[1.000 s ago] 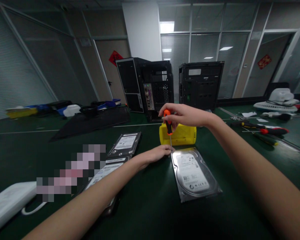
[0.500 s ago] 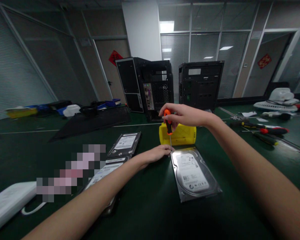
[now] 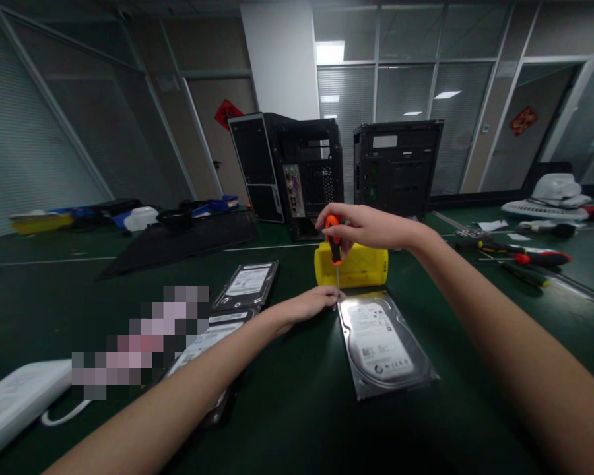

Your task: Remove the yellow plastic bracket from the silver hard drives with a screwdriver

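Note:
A silver hard drive [image 3: 382, 343] lies flat on the dark green mat, label side up. My right hand [image 3: 369, 227] is closed round the orange and black handle of a small screwdriver [image 3: 333, 249], held upright with its thin shaft pointing down at the drive's far left corner. My left hand [image 3: 313, 303] rests on the mat at that same corner, fingers curled and pinched near the screwdriver tip. A yellow plastic box [image 3: 351, 267] stands just behind the drive.
Two more hard drives [image 3: 247, 285] lie to the left, and a white device [image 3: 14, 402] sits at the near left. Two black computer cases [image 3: 398, 168] stand at the back. Screwdrivers [image 3: 525, 257] and other tools lie at the right.

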Demonstrator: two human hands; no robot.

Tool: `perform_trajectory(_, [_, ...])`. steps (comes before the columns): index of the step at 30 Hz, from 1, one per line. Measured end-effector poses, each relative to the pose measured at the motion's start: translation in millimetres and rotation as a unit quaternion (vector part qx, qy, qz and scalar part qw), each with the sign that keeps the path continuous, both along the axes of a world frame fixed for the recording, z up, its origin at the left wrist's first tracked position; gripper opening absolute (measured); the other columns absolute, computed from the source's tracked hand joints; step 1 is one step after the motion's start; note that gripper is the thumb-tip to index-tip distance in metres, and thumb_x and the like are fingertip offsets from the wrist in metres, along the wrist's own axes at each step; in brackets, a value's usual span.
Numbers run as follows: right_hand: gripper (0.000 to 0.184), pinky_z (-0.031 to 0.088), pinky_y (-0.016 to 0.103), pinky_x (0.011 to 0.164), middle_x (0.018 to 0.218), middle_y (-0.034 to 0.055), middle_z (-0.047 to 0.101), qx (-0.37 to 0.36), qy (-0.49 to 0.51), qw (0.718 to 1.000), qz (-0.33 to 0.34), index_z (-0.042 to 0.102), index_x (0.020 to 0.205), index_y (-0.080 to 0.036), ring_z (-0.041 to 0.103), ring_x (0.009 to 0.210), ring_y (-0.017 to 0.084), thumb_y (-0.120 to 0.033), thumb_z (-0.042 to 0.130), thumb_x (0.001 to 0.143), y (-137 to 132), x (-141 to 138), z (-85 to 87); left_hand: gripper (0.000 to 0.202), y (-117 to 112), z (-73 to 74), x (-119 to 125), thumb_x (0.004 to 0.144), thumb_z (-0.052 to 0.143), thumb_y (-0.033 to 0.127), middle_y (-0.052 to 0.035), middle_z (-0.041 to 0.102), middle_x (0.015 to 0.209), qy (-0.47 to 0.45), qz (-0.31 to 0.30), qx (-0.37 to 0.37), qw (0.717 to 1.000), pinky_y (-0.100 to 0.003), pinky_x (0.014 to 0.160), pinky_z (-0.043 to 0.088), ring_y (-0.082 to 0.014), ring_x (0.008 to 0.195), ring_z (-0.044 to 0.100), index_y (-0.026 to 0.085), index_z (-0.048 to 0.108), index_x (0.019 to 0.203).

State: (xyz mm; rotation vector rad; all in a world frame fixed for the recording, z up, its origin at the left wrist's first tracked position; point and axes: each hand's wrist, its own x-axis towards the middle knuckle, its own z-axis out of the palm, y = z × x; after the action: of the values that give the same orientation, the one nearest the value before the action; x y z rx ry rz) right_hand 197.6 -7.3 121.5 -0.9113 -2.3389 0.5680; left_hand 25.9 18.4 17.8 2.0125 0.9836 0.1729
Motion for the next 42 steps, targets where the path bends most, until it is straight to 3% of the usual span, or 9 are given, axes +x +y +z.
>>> perform_trajectory(12, [0.021,0.052,0.024,0.06,0.085,0.0034,0.062,0.001,-0.006,1.0,0.003,0.047,0.107,-0.016,0.064,0.067,0.012,-0.02,0.041,0.088,1,1,-0.8,0.031,-4,4.1,-1,0.077,0.038,0.017,-0.0058,0.058,0.106,0.014,0.008,0.005,1.0,-0.03,0.09,0.032,-0.0199,0.101,0.048,0.014,0.057,0.1])
perform_trajectory(19, [0.021,0.052,0.025,0.062,0.085,0.0044,0.062,0.004,-0.011,1.0,0.003,0.047,0.107,-0.015,0.064,0.067,0.012,-0.02,0.04,0.088,1,0,-0.3,0.03,-1,1.0,-1,0.078,0.037,0.019,-0.0058,0.058,0.104,0.009,0.003,0.004,1.0,-0.029,0.089,0.033,-0.019,0.099,0.049,0.013,0.057,0.1])
perform_trajectory(30, [0.02,0.052,0.025,0.061,0.088,0.0044,0.062,0.002,-0.013,1.0,-0.004,0.047,0.106,-0.016,0.064,0.067,0.012,-0.02,0.04,0.088,-1,0,0.5,0.03,-10,8.7,0,0.08,0.036,0.022,-0.0045,0.058,0.103,0.008,0.013,-0.005,1.0,-0.029,0.085,0.034,-0.0196,0.096,0.048,0.015,0.058,0.1])
perform_trajectory(42, [0.02,0.052,0.025,0.061,0.088,0.005,0.062,-0.004,-0.008,1.0,0.001,0.048,0.106,-0.016,0.063,0.068,0.013,-0.02,0.041,0.088,-2,0,1.3,0.03,-1,-0.1,-1,0.08,0.037,0.022,-0.0048,0.058,0.1,0.0,-0.007,0.003,1.0,-0.031,0.087,0.033,-0.02,0.096,0.048,0.014,0.057,0.1])
